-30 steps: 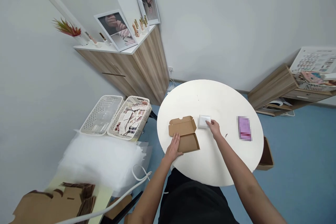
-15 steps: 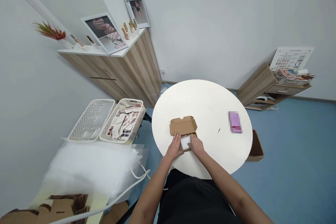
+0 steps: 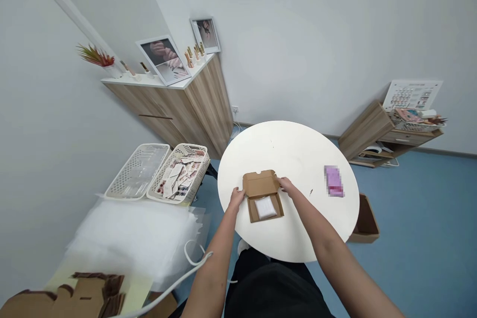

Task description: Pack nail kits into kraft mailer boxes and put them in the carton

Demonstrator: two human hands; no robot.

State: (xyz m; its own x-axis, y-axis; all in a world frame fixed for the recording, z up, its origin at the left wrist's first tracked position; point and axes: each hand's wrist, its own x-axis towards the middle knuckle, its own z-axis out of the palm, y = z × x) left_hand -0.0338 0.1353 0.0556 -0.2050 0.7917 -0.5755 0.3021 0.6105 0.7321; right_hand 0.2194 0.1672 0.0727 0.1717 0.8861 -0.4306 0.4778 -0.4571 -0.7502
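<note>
An open brown cardboard box (image 3: 261,185) lies on the round white table (image 3: 286,139), its lid folded back away from me. Inside its tray rests a white wrapped packet (image 3: 266,207), with brown cardboard showing around it. My left hand (image 3: 237,197) is at the left edge of the lid, fingers closed on it. At the lid's right edge, my right hand (image 3: 285,184) pinches the side flap.
A blurred purple item (image 3: 334,181) lies on the table's right. Left are a basket of printed cards (image 3: 179,174), a basket of clear plastic (image 3: 139,171), white sheets (image 3: 137,233) and flat cardboard (image 3: 87,295). An open carton (image 3: 365,221) stands on the floor at right.
Both hands have left the packet inside the tray and moved outward and away from me to the lid's two sides. The packet and tray are now uncovered by hands.
</note>
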